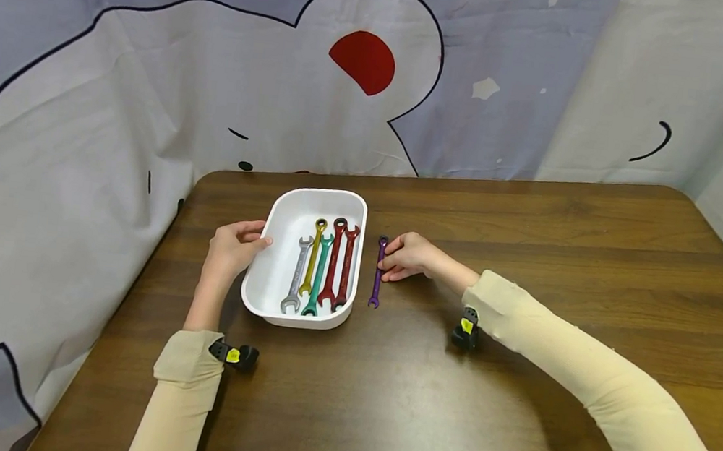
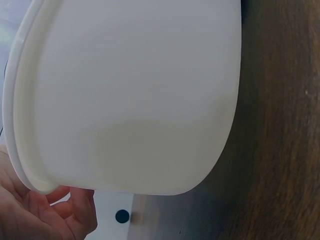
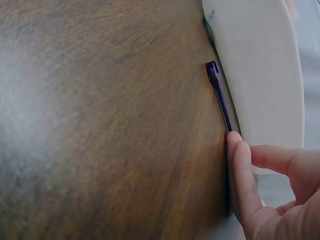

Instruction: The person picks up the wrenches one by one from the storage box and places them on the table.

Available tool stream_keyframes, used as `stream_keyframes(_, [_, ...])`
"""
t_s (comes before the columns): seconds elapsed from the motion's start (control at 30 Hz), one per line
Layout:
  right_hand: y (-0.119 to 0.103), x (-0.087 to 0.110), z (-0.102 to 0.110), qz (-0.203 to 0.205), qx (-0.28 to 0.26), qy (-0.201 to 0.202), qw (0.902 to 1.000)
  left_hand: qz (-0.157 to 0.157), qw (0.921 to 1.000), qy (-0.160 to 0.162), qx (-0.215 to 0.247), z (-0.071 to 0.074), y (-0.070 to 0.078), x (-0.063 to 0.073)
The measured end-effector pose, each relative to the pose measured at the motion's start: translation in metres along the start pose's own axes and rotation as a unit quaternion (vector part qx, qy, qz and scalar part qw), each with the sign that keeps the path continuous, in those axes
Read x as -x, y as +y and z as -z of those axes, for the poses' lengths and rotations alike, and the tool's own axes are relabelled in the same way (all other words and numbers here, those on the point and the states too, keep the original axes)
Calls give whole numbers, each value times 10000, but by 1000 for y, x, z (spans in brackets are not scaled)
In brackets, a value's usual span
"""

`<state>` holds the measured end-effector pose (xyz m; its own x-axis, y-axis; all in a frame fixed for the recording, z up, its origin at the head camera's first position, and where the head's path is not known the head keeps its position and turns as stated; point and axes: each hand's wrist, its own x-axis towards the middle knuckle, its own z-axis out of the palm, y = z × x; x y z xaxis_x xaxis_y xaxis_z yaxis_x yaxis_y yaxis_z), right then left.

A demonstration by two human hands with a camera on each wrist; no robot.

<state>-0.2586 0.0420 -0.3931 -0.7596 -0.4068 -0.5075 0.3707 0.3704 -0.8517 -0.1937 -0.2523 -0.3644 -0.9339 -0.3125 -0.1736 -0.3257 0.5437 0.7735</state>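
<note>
My left hand (image 1: 229,250) grips the left rim of a white plastic tray (image 1: 272,275), thumb over the edge. In the left wrist view its curled fingers (image 2: 82,212) show below the tray's outer wall (image 2: 135,100). Inside the tray lie several wrenches side by side: a silver one (image 1: 297,277), a yellow one (image 1: 312,261), a green one (image 1: 319,276) and red ones (image 1: 333,266). Just right of the tray, my right hand (image 1: 409,257) pinches a purple wrench (image 1: 376,289) by the middle of its shaft. The wrench lies along the tray's side, at the tabletop.
The brown wooden table (image 1: 530,234) extends to the right and towards me. Behind it and on the left hangs a printed curtain (image 1: 166,83). A black camera on a strap sits at each wrist, the right one (image 1: 466,330) close above the tabletop.
</note>
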Motion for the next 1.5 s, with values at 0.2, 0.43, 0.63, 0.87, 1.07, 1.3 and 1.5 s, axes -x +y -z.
stream_keyframes(0.2, [-2,4,1,15,153,-51,9999,-52,10000,1,-18,-1,-2,-1])
stream_keyframes(0.43, [-2,9,2,23,265,-65,9996,-52,10000,38,-52,-1,-1,-1])
stream_keyframes(0.63, [-1,11,2,74,334,-79,9994,-24,10000,23,-79,-1,0,1])
stream_keyframes(0.87, [-2,14,7,242,521,-53,9983,-52,9999,20,-117,0,1,2])
stream_keyframes(1.07, [-2,14,10,422,669,-61,9968,-43,9999,30,-107,1,2,2])
stream_keyframes(1.3, [-6,19,11,537,644,-22,9965,-1,9999,20,-114,0,2,2])
stream_keyframes(1.5, [-13,23,11,605,629,57,9962,33,9999,37,-104,-1,3,1])
